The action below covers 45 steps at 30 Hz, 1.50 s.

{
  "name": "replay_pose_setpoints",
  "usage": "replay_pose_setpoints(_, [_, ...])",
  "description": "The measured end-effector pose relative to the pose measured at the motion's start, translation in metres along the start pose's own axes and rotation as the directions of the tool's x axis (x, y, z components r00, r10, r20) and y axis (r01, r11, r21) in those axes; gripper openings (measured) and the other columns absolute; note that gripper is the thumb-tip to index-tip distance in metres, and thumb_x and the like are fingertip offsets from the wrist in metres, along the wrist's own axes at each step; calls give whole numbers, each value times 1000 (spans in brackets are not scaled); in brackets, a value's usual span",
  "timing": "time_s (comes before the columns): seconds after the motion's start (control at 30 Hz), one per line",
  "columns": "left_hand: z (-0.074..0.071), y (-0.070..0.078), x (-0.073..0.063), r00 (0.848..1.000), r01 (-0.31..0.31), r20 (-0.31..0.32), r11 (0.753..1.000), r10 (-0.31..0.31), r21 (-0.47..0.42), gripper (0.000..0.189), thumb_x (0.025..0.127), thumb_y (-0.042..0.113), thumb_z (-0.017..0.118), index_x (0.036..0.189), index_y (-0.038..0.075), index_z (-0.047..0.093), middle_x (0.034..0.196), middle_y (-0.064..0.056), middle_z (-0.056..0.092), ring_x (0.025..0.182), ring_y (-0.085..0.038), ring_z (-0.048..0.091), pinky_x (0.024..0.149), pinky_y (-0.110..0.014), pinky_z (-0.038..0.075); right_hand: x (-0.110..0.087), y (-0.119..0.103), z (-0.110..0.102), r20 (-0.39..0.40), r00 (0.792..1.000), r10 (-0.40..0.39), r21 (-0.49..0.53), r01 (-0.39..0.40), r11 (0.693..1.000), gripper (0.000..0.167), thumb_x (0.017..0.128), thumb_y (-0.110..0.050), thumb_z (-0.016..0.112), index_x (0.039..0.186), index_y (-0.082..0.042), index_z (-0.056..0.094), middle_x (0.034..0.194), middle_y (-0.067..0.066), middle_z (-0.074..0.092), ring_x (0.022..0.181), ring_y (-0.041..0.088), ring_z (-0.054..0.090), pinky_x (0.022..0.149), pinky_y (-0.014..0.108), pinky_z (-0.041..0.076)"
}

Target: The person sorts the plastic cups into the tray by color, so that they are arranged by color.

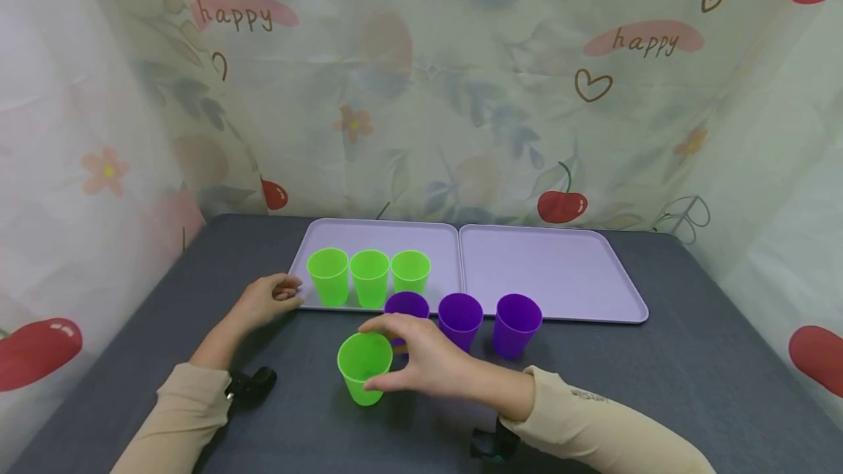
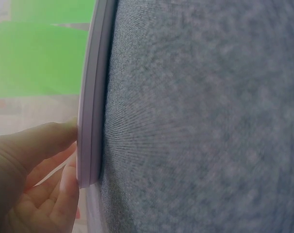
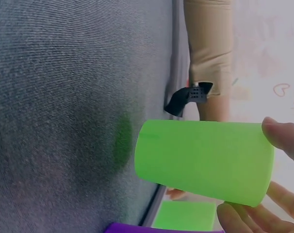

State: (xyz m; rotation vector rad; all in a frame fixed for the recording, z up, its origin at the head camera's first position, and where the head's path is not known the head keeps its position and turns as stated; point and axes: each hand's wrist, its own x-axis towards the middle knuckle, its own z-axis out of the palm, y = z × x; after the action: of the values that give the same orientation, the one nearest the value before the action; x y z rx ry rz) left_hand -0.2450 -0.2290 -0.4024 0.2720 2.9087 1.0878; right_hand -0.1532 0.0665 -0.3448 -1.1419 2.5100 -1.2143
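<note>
A green cup (image 1: 365, 368) is held upright just off the table by my right hand (image 1: 428, 357), whose thumb and fingers grip it near the rim. In the right wrist view a gap shows between that cup (image 3: 200, 160) and the cloth. My left hand (image 1: 266, 302) holds the front left corner of the left lilac tray (image 1: 437, 240), thumb and fingers about its edge. On that tray three green cups (image 1: 328, 276) stand in a row. Three purple cups (image 1: 516, 325) stand along the trays' front edge; the leftmost is partly hidden behind my right hand.
A second lilac tray (image 1: 546, 269) adjoins the first on the right. Dark grey cloth (image 1: 593, 386) covers the table. Patterned curtains (image 1: 428, 93) hang behind and at both sides. Each wrist bears a black device (image 1: 253, 386).
</note>
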Motion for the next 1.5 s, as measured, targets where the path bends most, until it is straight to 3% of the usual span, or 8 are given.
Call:
replay_pose_setpoints(0.27, [0, 0, -1, 1000, -11, -3, 1000, 11, -1, 35, 86, 11, 63, 113, -10, 58, 111, -27, 63, 98, -31, 61, 86, -43, 51, -3, -4, -10, -15, 1000, 7, 63, -6, 998, 57, 71, -19, 81, 122, -8, 57, 120, 5, 60, 106, 20, 60, 85, 18, 52])
replay_pose_setpoints(0.7, [0, -1, -1, 1000, -12, -9, 1000, 12, -6, 35, 86, 12, 64, 112, -10, 58, 110, -26, 63, 98, -31, 62, 85, -42, 51, -9, -12, -35, -42, 999, -2, 27, 3, 1000, 57, 71, -23, 81, 121, -11, 57, 118, 3, 62, 100, 17, 60, 82, 20, 53])
replay_pose_setpoints(0.9, [-1, 0, -1, 1000, 5, 0, 1000, -5, -6, 35, 86, 13, 64, 113, -9, 58, 111, -26, 63, 98, -31, 61, 86, -44, 51, -14, -15, -52, -51, 999, -14, 63, 17, 998, 55, 73, -21, 80, 122, -10, 56, 117, 5, 62, 100, 18, 62, 84, 22, 53])
replay_pose_setpoints(1.07, [-1, 1, -1, 1000, 18, 17, 1000, -18, -7, 36, 87, 14, 63, 115, -8, 57, 114, -26, 62, 100, -31, 60, 88, -44, 50, -18, -20, -67, -83, 997, -9, 11, 10, 1000, 56, 73, -23, 80, 122, -11, 56, 120, 5, 62, 104, 19, 63, 86, 25, 54])
replay_pose_setpoints(1.3, [-1, -2, 1, 1000, 19, 13, 1000, -19, -8, 37, 87, 14, 63, 116, -8, 57, 114, -26, 61, 101, -32, 60, 88, -45, 50, -22, -25, -83, -145, 989, -3, 31, 7, 1000, 57, 71, -20, 81, 122, -10, 57, 123, 6, 61, 106, 22, 62, 86, 24, 54])
replay_pose_setpoints(1.5, [0, -2, 1, 1000, 26, 11, 1000, -26, -2, 37, 87, 14, 63, 116, -8, 57, 115, -26, 61, 101, -31, 60, 88, -45, 50, -23, -22, -96, -192, 981, 1, -11, -3, 1000, 57, 71, -20, 81, 122, -12, 57, 123, 4, 61, 105, 20, 63, 86, 26, 54])
